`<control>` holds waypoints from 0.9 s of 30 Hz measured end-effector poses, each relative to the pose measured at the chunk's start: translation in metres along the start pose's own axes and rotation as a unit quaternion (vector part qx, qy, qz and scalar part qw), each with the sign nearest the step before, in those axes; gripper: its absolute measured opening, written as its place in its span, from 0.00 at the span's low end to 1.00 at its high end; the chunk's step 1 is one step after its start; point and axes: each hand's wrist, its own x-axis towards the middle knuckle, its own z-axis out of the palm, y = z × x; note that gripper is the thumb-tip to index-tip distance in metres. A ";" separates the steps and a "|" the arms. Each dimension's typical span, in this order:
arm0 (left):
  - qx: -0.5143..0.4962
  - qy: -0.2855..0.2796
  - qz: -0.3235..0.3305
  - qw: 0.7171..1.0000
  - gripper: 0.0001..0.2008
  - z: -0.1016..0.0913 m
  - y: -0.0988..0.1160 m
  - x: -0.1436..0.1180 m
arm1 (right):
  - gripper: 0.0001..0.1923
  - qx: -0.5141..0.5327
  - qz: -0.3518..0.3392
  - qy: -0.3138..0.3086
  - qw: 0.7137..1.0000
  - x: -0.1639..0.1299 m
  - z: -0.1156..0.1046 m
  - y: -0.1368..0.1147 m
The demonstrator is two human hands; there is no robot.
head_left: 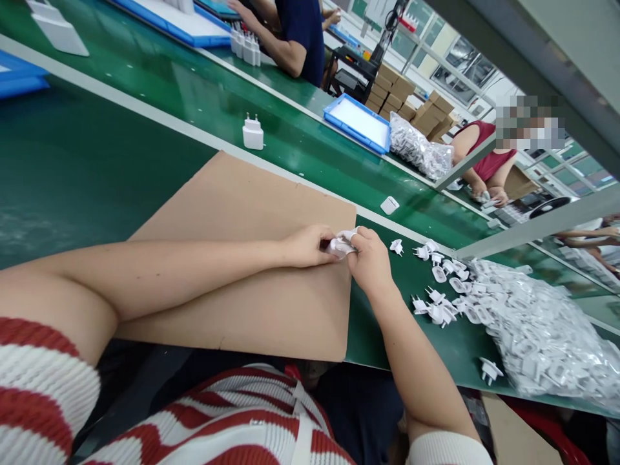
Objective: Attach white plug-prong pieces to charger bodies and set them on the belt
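Note:
Near the right edge of a brown cardboard sheet [271, 310], both hands meet at a small white plastic charger piece [341, 244]. My left hand [309, 247] pinches its left side, fingers closed. From the right, my right hand [371, 257] grips the same piece with bent fingers. My fingers cover much of it, so its exact shape and whether it is one part or two cannot be made out. Just right of my right hand lies a loose white two-pin plug head [396, 247], with several more plug heads [440, 312] scattered beyond it.
A clear plastic bag [547, 329] full of plug heads spills over the right of the green table. On the green conveyor stand a white charger [252, 134] and a white piece [389, 205]. Co-workers sit opposite, near a blue tray [358, 123]. A metal post [513, 226] rises at right.

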 end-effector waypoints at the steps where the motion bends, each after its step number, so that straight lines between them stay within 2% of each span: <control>1: 0.005 0.007 0.001 1.000 0.14 0.001 0.000 0.000 | 0.13 0.004 0.005 0.009 1.000 -0.001 0.002 -0.001; 4: -0.008 0.006 0.010 1.000 0.16 0.006 -0.001 -0.003 | 0.14 0.016 0.047 0.036 0.998 -0.005 0.009 -0.005; 6: -0.028 -0.005 0.013 1.000 0.16 0.007 -0.002 -0.002 | 0.16 0.045 0.092 0.026 0.994 -0.007 0.006 -0.005; 8: -0.032 -0.007 0.003 0.999 0.18 0.006 -0.003 0.003 | 0.21 0.088 0.131 -0.001 0.988 -0.011 -0.006 0.003; 10: -0.014 0.013 -0.007 1.000 0.21 -0.001 -0.006 0.017 | 0.28 0.075 0.161 -0.013 0.984 -0.020 -0.022 0.020; 12: 0.031 0.055 -0.021 0.998 0.22 -0.015 -0.012 0.041 | 0.34 -0.014 0.213 -0.038 0.976 -0.029 -0.036 0.046; 14: 0.103 0.103 -0.080 0.986 0.19 -0.035 -0.021 0.073 | 0.31 -0.037 0.276 -0.118 0.953 -0.033 -0.039 0.073; 16: 0.150 0.147 -0.122 0.970 0.19 -0.060 -0.033 0.104 | 0.19 0.014 0.280 -0.193 0.940 -0.031 -0.036 0.093; 18: 0.181 0.180 -0.155 0.954 0.19 -0.082 -0.046 0.131 | 0.12 0.048 0.301 -0.224 0.926 -0.028 -0.032 0.103; 21: 0.207 0.211 -0.202 0.934 0.20 -0.102 -0.064 0.156 | 0.14 0.071 0.296 -0.203 0.931 -0.029 -0.032 0.108; 24: 0.220 0.235 -0.246 0.914 0.21 -0.107 -0.077 0.165 | 0.28 0.021 0.269 -0.198 0.942 -0.040 -0.038 0.113; 25: 0.226 0.248 -0.259 0.906 0.25 -0.106 -0.078 0.166 | 0.29 0.003 0.270 -0.210 0.939 -0.044 -0.040 0.115; 27: 0.252 0.301 -0.254 0.884 0.36 -0.099 -0.078 0.168 | 0.25 0.003 0.286 -0.248 0.925 -0.050 -0.043 0.119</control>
